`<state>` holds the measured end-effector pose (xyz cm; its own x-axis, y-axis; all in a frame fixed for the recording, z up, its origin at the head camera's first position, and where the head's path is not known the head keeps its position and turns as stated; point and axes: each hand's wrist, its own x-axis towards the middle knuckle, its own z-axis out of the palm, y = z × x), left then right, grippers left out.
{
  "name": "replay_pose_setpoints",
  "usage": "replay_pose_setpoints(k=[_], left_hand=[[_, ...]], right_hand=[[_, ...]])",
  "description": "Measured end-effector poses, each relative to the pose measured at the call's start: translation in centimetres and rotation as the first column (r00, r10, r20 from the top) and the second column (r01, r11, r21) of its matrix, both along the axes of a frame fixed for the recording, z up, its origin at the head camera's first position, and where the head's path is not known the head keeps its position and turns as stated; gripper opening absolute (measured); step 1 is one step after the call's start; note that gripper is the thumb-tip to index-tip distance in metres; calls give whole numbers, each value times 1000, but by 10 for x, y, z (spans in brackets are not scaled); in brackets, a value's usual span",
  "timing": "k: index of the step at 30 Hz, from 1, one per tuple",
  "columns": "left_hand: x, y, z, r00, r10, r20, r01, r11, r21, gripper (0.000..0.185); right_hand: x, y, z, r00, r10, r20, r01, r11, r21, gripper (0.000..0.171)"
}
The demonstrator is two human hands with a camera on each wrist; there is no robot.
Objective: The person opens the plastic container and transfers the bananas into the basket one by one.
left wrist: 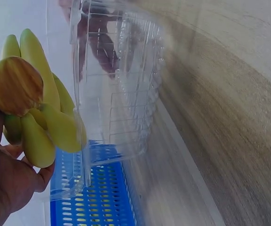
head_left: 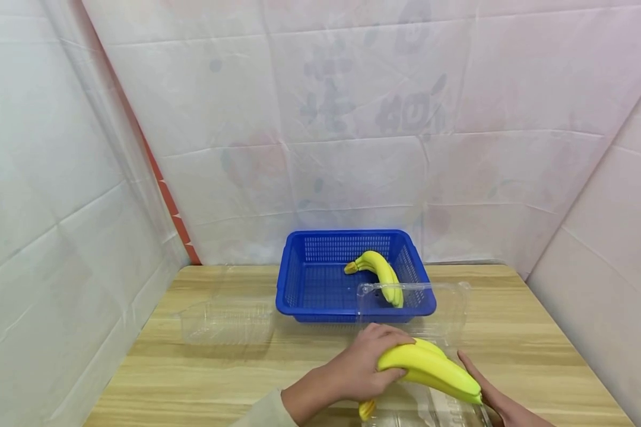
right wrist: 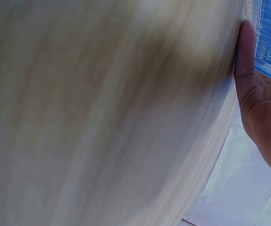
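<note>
One banana bunch [head_left: 427,367], likely light and firm, was clasped mid-body by the left hand [head_left: 360,365]; the right hand [head_left: 491,391] lay flat, holding nothing.

A basket [head_left: 310,279] stands behind an open clamshell box [head_left: 438,409], with another box [head_left: 227,320] at its left.

Head cam sits high at the near edge, facing fwd and down over the whole wooden table [head_left: 513,332] to the far draped wall. Left wrist cam is v. close, low by the tabletop, rolled sideways, facing the far blue basket [left wrist: 98,202] past the banana bunch [left wrist: 36,117]; head cam shares both. Right wrist cam is nearest of all, almost against the blurred tabletop, sharing only table and a basket sliver w/ the others.
</note>
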<state>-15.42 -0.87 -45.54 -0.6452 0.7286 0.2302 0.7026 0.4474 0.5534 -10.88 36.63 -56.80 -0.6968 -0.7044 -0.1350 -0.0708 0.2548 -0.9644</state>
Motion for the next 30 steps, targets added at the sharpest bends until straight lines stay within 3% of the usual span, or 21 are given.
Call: replay_pose_setpoints(k=[3, 5, 11, 16, 20, 23, 27, 30], left_hand=[[0, -1, 1, 1000, -7, 24, 6, 1000, 17, 46], [0, -2, 2, 999, -10, 35, 9, 999, 33, 47], [4, -7, 7, 1000, 0, 25, -2, 997, 73, 47], [7, -16, 12, 997, 12, 80, -21, 993, 113, 48], [7, -25, 14, 994, 18, 111, -33, 990, 136, 48], [4, -30, 13, 992, 22, 124, -41, 987, 153, 48], [0, -35, 13, 992, 28, 123, -49, 985, 166, 48], [-2, -38, 12, 993, 32, 116, -52, 984, 169, 48]], right_hand=[[0, 2, -2, 1000, -3, -11, 3, 1000, -1, 106], [0, 3, -4, 999, -25, 35, 24, 999, 25, 108], [-4, 6, -11, 998, -11, 67, 10, 1000, 2, 109], [4, -7, 10, 992, -15, 129, 18, 1000, -22, 108], [7, -11, 18, 995, -14, 94, 13, 1000, 13, 105], [3, -4, 2, 1000, 22, 2, -22, 999, -40, 105], [0, 0, -11, 997, 47, -53, -53, 991, -124, 107], [1, -3, -5, 1000, 24, -3, -24, 994, -107, 108]])
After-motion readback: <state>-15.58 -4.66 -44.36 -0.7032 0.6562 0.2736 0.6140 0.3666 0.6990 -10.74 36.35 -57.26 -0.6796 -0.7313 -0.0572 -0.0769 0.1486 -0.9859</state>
